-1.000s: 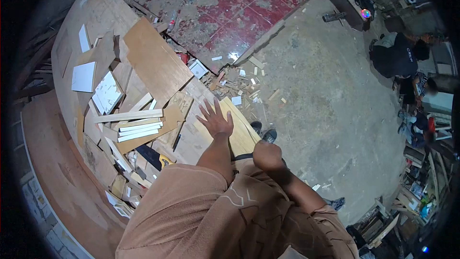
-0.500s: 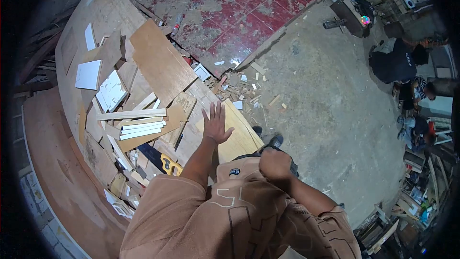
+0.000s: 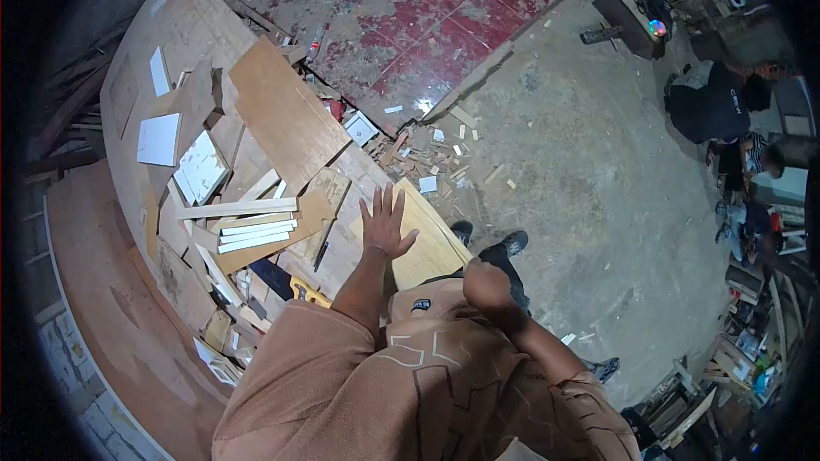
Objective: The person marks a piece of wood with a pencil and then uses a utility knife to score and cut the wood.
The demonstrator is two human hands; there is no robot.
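Observation:
My left hand (image 3: 386,226) lies flat with its fingers spread, at the left side of a pale plywood sheet (image 3: 423,235) on the workbench. By the sheet's near right corner is my right hand (image 3: 489,284), curled into a fist. Whatever it may grip is hidden from this angle. Left of my left arm are a dark pen-like tool (image 3: 321,255) and a handsaw (image 3: 307,292) with a yellow handle, its blade partly among offcuts. White-edged wood strips (image 3: 256,232) are piled farther left.
A brown plywood panel (image 3: 286,111) and white-faced boards (image 3: 159,138) cover the bench. Wood scraps (image 3: 427,154) litter the floor beyond its edge. Dark shoes (image 3: 515,242) show beside the bench. Several people, one in a dark shirt (image 3: 705,113), sit or crouch at the far right.
The shoes near the bench have shifted right, and another shoe now shows at the lower right. My left hand stays flat; my right fist has barely moved.

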